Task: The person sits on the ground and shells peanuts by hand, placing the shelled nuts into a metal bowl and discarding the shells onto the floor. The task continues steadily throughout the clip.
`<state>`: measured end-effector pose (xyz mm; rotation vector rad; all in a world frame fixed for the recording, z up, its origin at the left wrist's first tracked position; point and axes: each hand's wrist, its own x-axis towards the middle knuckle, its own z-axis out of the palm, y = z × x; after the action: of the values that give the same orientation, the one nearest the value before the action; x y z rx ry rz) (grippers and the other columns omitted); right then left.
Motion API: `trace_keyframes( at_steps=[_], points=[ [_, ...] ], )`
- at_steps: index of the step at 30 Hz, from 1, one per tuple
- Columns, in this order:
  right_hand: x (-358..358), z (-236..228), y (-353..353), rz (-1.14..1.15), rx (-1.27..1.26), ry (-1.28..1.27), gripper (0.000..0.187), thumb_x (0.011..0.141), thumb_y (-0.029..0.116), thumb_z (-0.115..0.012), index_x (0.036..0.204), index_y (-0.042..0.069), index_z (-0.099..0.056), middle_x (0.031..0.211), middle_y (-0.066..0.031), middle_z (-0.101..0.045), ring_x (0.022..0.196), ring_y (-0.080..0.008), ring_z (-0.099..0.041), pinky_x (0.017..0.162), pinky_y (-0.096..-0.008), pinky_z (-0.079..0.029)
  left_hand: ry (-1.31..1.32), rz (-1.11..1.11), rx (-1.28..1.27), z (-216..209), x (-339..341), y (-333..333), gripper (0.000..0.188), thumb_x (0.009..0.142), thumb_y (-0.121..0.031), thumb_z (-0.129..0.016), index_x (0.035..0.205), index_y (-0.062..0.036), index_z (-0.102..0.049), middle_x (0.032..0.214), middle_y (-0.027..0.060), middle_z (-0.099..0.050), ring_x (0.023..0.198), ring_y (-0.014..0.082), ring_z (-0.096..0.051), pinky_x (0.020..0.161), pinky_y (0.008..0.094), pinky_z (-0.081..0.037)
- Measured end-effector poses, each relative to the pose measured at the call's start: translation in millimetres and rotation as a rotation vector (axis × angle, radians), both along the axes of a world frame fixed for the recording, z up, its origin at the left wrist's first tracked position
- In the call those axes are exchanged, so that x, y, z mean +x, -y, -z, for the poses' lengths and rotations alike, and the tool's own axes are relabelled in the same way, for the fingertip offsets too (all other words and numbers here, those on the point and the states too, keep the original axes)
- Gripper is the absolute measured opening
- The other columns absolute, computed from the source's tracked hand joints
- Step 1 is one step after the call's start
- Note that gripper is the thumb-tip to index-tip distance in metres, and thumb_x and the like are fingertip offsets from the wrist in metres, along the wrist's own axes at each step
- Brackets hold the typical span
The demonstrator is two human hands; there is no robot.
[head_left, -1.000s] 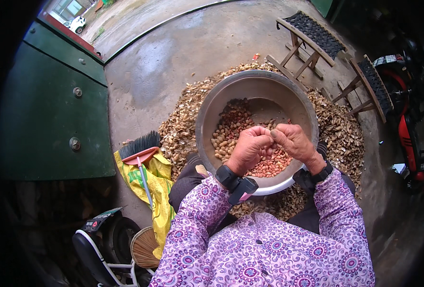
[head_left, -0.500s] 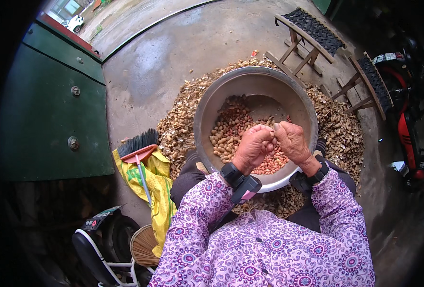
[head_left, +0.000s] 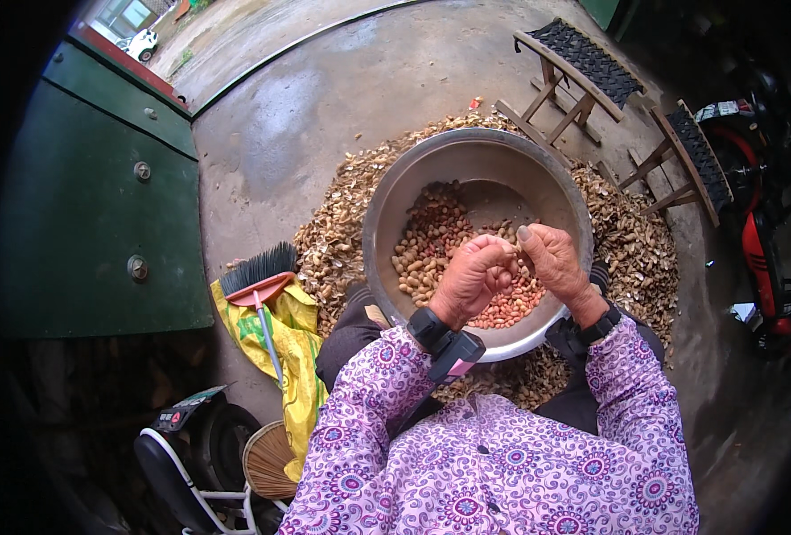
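Both my hands are above a wide metal basin (head_left: 387, 169). My left hand (head_left: 474, 275) has its fingers curled, with thumb and forefinger pinched. Close beside it, my right hand (head_left: 556, 260) pinches with its thumb on top. A small pale bit that looks like a peanut shows between the fingertips; the fingers hide most of it. Unshelled peanuts (head_left: 418, 267) lie in the basin's left part, with darker ones toward its far side. Shelled pinkish-red peanut kernels (head_left: 506, 308) lie under and in front of my hands.
Empty peanut shells (head_left: 342, 205) are heaped around the basin. To the left, a broom (head_left: 262, 276) lies on a yellow sack (head_left: 302, 357), near a green metal door (head_left: 92, 214). Two wooden stools (head_left: 583, 67) with woven seats and a red-and-black vehicle (head_left: 757, 250) stand on the right.
My hands have drawn slightly apart at the fingertips, the right one shifting a little to the right. The basin and the things around it stay in place.
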<state>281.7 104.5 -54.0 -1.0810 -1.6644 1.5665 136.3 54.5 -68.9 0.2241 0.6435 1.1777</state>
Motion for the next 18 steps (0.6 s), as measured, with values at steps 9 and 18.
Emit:
trace_keyframes(
  at_steps=[9,18],
  points=[
    [1.7,0.5,-6.9,-0.062,0.039,0.165,0.034,0.086,0.026,-0.048,0.065,-0.001,-0.053,0.055,0.0001,-0.046,0.054,-0.0061,-0.041,0.048,-0.0256,-0.035,-0.139,0.119,-0.070,-6.6,-8.5,5.6,0.013,0.083,-0.019,-0.053,0.083,-0.0058,-0.052,0.067,0.0047,-0.058,0.049,0.0079,-0.052,0.041,0.0189,-0.041],
    [13.2,5.0,7.4,-0.913,-0.009,0.581,0.025,0.075,0.026,-0.061,0.075,0.002,-0.061,0.061,-0.0050,-0.057,0.058,-0.0152,-0.054,0.054,-0.0302,-0.043,-0.200,-0.024,-0.053,-7.5,-31.0,3.8,0.015,0.083,-0.019,-0.055,0.084,-0.0046,-0.052,0.070,0.0068,-0.058,0.053,0.0108,-0.055,0.044,0.0216,-0.045]
  ],
)
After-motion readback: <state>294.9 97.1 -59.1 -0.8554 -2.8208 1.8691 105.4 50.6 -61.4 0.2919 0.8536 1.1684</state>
